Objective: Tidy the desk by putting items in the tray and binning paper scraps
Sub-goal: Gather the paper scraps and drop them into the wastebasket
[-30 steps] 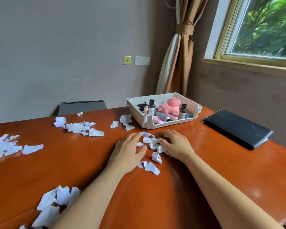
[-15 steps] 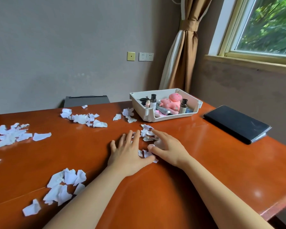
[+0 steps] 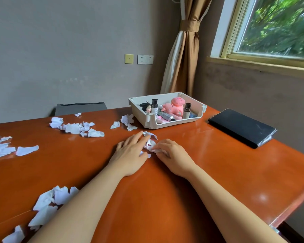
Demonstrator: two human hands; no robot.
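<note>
Gathering is well along compared with a second ago: the loose scraps that lay spread between the two hands have been swept into one tight bunch (image 3: 150, 143) in front of the tray (image 3: 168, 124). The left hand (image 3: 130, 151) lies flat and open on the surface (image 3: 218, 163), fingers stretched forward against the left side of the bunch, touching the top scrap without gripping anything. The right hand (image 3: 172, 155) has curled in from the other side, and its fingertips are pinched on a crumpled piece at the bunch's near edge. Half a second ago a few bits still showed near the wrists; now almost nothing white shows there.

This cluster looks ready to be lifted in one go, though no bin is in view, so where it must be carried cannot be told. Much paper remains: a pile to the far left (image 3: 0, 149), another behind it (image 3: 75, 128), a few pieces just beside the tray (image 3: 127, 121), and a heap near the left forearm (image 3: 49, 206). The tray already holds small bottles and a pink toy (image 3: 174, 107); a black folder (image 3: 240, 127) lies apart on the right.
</note>
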